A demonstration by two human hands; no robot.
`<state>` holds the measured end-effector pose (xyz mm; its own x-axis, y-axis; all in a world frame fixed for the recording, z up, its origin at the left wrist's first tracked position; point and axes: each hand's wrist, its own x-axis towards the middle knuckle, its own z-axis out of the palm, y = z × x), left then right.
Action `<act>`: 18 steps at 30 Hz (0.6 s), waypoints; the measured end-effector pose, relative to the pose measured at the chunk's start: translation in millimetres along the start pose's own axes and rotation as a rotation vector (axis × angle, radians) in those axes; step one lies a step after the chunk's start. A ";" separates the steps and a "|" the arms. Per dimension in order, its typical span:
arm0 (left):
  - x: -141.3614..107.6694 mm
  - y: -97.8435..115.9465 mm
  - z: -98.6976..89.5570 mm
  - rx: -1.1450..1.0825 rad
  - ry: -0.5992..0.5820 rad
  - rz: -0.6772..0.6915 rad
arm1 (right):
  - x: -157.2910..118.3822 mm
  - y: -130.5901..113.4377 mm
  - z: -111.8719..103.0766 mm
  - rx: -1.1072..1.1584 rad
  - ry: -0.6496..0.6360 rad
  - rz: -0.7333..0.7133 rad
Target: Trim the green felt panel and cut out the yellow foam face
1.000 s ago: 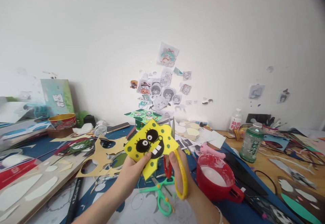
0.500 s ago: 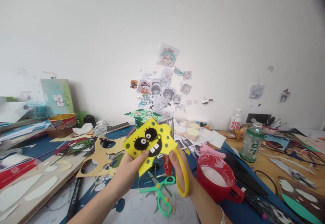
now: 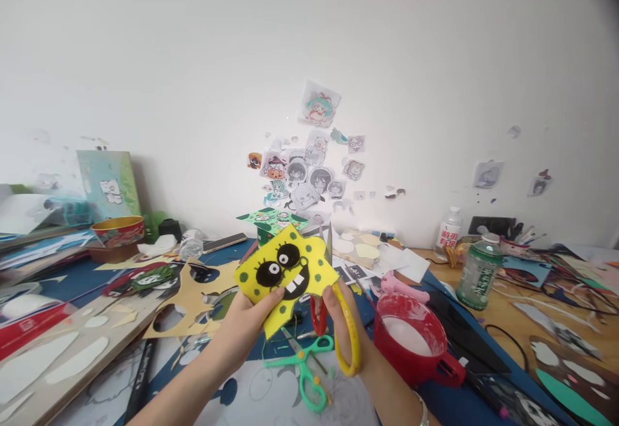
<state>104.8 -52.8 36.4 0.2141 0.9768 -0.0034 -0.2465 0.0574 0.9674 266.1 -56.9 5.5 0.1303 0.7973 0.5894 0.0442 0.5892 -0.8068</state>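
Between my hands is a yellow felt cartoon face [image 3: 271, 303] with black-ringed eyes, green spots, a black mouth and two white teeth. My left hand [image 3: 249, 319] pinches its lower left edge, thumb on the front and the other fingers behind. A pair of scissors with yellow and red handles [image 3: 349, 342] is in my right hand [image 3: 342, 319]. Their blades point upward at the right edge of the felt, partly hidden behind it. Below my hands, green-handled scissors [image 3: 305, 361] lie spread on a white paper with pencil drawings [image 3: 268, 406].
A red cup [image 3: 403, 348] with whitish contents stands right of my right hand, near a green-tinted bottle [image 3: 480, 271]. Left of my hands lie cut tan card [image 3: 186, 303] and a board with white cutouts [image 3: 62, 355]. A green patterned box [image 3: 271, 218] stands behind the felt.
Almost nothing differs. Both hands, the felt face and the scissors stay in nearly the same place.
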 end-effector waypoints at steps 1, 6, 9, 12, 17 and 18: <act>0.2 -1.2 -0.1 0.012 0.002 0.001 | 0.0 -0.6 -0.4 0.005 -0.008 0.003; -0.1 -3.3 3.2 0.071 0.051 0.041 | -2.8 -6.5 1.2 0.038 -0.041 0.012; -2.4 -3.8 7.9 0.083 0.096 0.050 | -6.5 -14.0 2.7 0.069 -0.071 0.017; -5.4 -4.9 12.6 0.089 0.152 0.059 | -8.8 -22.2 3.2 0.091 -0.082 0.017; -7.5 -6.7 14.3 0.156 0.182 0.134 | -9.2 -23.2 4.0 0.080 -0.062 0.032; -7.5 -6.8 14.1 0.172 0.182 0.146 | -9.1 -21.8 4.5 0.070 -0.051 0.035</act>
<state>118.2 -63.5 33.5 0.0112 0.9940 0.1086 -0.0950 -0.1071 0.9897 259.5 -76.4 17.9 0.0799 0.8222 0.5635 -0.0289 0.5670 -0.8232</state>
